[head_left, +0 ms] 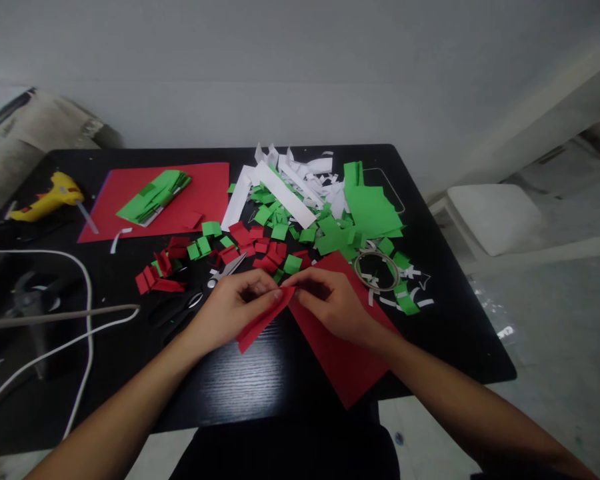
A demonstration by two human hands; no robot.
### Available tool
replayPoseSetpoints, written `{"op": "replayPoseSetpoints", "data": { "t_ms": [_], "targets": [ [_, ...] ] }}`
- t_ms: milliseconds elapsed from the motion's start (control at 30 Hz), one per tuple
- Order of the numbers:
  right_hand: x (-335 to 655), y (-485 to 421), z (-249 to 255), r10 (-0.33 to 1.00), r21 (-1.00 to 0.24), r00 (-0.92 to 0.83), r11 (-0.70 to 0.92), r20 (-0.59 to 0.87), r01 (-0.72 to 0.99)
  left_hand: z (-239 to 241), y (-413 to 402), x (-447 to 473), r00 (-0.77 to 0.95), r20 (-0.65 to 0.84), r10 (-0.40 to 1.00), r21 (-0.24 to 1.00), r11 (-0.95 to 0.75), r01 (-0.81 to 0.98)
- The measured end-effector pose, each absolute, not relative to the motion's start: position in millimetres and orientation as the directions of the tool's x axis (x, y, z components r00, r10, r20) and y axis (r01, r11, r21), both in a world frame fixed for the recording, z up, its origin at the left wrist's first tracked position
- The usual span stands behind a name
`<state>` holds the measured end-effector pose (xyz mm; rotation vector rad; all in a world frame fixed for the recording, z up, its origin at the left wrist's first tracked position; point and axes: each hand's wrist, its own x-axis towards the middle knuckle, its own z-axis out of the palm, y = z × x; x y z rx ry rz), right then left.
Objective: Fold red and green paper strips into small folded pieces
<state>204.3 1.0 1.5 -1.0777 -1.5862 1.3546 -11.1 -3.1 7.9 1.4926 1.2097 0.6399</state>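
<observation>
Between my two hands is a narrow folded strip of red paper (pixel 261 327), held above the front of the black table. My left hand (pixel 240 300) pinches it between thumb and fingers along its upper side. At its far tip, the thumb and fingertips of my right hand (pixel 333 300) close on the same strip. A larger red paper sheet (pixel 347 363) lies under my right hand and wrist. Scissors (pixel 225 270) with dark handles rest beside my left hand, blades pointing away. Small folded red pieces (pixel 275 253) and green pieces (pixel 279 231) are scattered just beyond my fingers.
White paper strips (pixel 285 193) and green sheets (pixel 373 210) pile up at the back. A roll of tape (pixel 377 270) sits right. Far left are a yellow glue gun (pixel 50 200), a red sheet (pixel 210 190) under folded green paper (pixel 155 197), and a white cable (pixel 87 320).
</observation>
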Motion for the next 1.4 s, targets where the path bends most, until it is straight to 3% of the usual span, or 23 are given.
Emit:
{"op": "replayPoseSetpoints", "data": {
  "t_ms": [833, 1200, 1400],
  "targets": [
    [206.0, 4.3, 0.4, 0.918, -0.993, -0.394, -0.013, -0.057, 0.113, 10.1, -0.2, -13.6, 0.368, -0.188, 0.911, 0.954, 0.079, 0.290],
    [207.0, 4.9, 3.6, 0.911, -0.991, -0.403, -0.042, -0.090, 0.126, 10.0, 1.3, -14.1, 0.383, -0.252, 0.889, 0.955, 0.165, 0.247],
    [213.5, 8.9, 10.4, 0.857, -0.990, -0.495, -0.107, -0.141, 0.097, 14.1, -0.2, -10.7, 0.383, -0.298, 0.874, 0.940, 0.197, 0.280]
  ]
}}
